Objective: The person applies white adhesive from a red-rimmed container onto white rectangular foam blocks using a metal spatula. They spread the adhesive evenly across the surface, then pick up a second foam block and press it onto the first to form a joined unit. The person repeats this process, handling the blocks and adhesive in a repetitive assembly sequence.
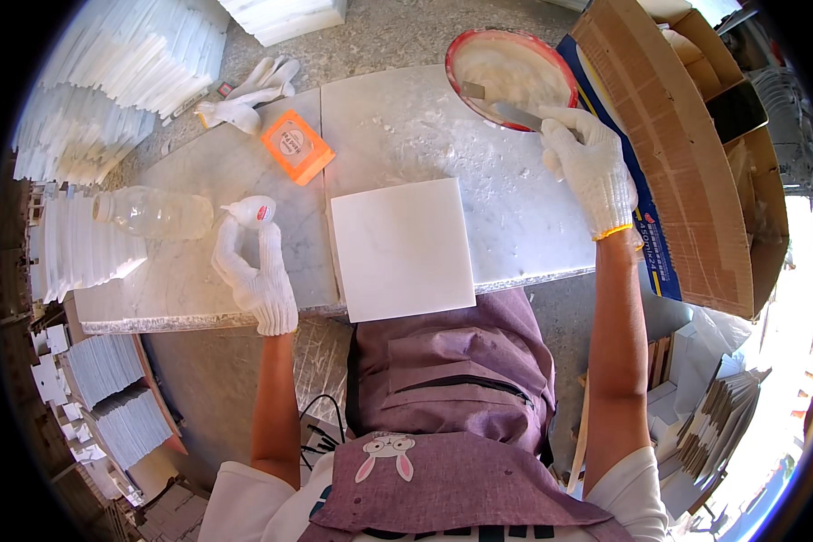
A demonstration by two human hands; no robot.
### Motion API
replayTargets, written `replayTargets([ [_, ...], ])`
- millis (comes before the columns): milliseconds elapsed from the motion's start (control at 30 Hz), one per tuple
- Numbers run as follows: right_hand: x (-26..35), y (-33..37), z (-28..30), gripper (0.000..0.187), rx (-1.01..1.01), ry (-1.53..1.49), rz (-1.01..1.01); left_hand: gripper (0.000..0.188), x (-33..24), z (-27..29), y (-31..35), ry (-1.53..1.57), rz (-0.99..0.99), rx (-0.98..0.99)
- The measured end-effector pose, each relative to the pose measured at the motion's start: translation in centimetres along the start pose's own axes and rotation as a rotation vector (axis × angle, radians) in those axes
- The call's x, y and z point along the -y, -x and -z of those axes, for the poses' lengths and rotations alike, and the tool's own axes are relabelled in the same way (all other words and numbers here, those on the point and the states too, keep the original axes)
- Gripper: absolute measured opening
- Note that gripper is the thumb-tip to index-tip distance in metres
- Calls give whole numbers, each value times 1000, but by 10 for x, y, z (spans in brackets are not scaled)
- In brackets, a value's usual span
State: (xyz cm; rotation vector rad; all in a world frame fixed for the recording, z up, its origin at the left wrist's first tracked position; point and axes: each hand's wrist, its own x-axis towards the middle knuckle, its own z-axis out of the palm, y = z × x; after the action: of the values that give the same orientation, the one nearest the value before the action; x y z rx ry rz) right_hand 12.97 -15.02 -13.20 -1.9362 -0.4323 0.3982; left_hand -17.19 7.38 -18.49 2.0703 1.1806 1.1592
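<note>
In a white knitted glove, my right hand (589,163) is closed around a flat-bladed putty knife (518,116). The blade reaches over the near rim of a red-edged bowl (573,83) with cream-coloured paste (506,68) in it. A short flat metal piece (472,90) shows at the paste's left side. My left hand (260,280), gloved too, pinches a small white bulb-shaped dropper bottle (251,211) with a pointed tip. Between the hands, a square white tile (403,248) lies on the marble slab table (379,117), its near edge overhanging the front.
An orange box (298,147) and spare white gloves (253,95) lie at the back left. A clear bottle of liquid (158,212) rests on its side near stacked white tiles (144,54). An open cardboard box (668,135) stands at the right. More tile stacks (122,406) are below left.
</note>
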Motion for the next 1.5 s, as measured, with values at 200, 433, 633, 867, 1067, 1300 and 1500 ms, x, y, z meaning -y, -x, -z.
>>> replayTargets([
  [200,8,2,-2,26,-48,58,23,46,0,1,1,-17,24,4],
  [433,0,0,-3,26,-56,-10,31,45,1,0,1,-7,-20,-1],
  [633,1,2,0,28,-27,-54,-2,44,-3,1,0,3,-11,20],
  [867,20,33,8,30,32,-37,-19,32,-14,1,-3,-9,-2,42],
  [1067,5,72,-9,26,112,-174,-131,19,-23,-1,-6,1,-29,27],
  [1300,-1,83,-20,24,69,-49,-57,25,-16,-4,-2,-15,-18,-49],
  [1500,-6,82,-28,22,45,72,90,38,-3,1,-2,11,44,31],
])
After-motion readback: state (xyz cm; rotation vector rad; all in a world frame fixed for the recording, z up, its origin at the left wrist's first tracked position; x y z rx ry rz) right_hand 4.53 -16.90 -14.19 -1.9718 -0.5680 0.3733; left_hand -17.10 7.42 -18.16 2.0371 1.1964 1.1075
